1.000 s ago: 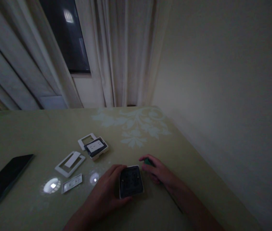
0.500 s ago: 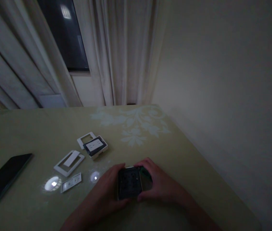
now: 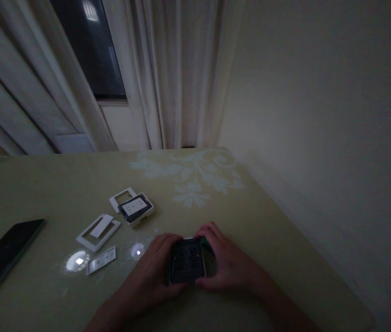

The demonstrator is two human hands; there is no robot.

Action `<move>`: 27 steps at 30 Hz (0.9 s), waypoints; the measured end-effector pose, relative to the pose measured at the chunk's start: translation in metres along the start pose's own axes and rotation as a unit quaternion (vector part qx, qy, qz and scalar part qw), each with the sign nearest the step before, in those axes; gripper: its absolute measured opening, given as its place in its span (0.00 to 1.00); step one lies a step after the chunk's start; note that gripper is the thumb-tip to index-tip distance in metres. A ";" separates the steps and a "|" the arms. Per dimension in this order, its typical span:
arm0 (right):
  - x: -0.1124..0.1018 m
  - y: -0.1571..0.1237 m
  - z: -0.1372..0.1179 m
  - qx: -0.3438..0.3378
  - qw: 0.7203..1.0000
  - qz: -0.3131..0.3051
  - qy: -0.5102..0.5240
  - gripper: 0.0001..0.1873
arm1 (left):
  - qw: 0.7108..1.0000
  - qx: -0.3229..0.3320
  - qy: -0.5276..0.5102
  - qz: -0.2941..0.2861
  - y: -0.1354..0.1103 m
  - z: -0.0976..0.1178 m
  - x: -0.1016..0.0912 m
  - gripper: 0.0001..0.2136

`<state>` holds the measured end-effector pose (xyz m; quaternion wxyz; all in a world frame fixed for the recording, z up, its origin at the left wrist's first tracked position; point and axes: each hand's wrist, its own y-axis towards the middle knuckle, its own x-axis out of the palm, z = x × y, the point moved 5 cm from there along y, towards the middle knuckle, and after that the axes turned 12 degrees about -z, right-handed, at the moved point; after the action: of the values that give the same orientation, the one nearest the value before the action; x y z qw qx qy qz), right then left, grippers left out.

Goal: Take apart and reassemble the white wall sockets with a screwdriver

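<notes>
Holding the dark-faced box (image 3: 186, 263) with left hand (image 3: 156, 265) and right hand (image 3: 229, 263) half-curled round opposite edges, at the near part of the table (image 3: 257, 226) (with a green thing (image 3: 206, 246) inside the right grip, too dim to identify). Probably light, stiff, slightly slick plastic; best pinched by the side walls.

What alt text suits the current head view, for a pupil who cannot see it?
A left hand and right hand grip a dark square panel at a table, the right also holding a green object. To the left lie white frames, a socket unit and a dark slab.
</notes>
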<state>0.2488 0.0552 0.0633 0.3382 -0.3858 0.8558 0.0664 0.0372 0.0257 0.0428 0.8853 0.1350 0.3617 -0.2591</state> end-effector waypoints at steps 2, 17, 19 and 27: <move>0.000 0.000 -0.001 0.003 1.000 0.000 -0.007 0.46 | 1.000 0.006 0.002 0.002 0.000 0.000 0.002 0.34; 0.001 0.003 0.011 -0.013 1.000 -0.002 0.015 0.48 | 0.999 -0.007 -0.027 -0.016 0.003 0.000 0.002 0.33; 0.001 0.002 0.011 -0.020 1.000 -0.003 0.024 0.48 | 0.999 -0.003 -0.034 -0.017 0.004 -0.002 0.003 0.34; 0.000 0.001 0.014 -0.018 0.998 -0.006 0.059 0.48 | 0.999 -0.011 -0.040 -0.027 0.000 -0.008 0.005 0.38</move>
<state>0.2553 0.0611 0.0519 0.2804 -0.4001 0.8706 0.0571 0.0355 0.0274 0.0340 0.8931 0.1050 0.3325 -0.2840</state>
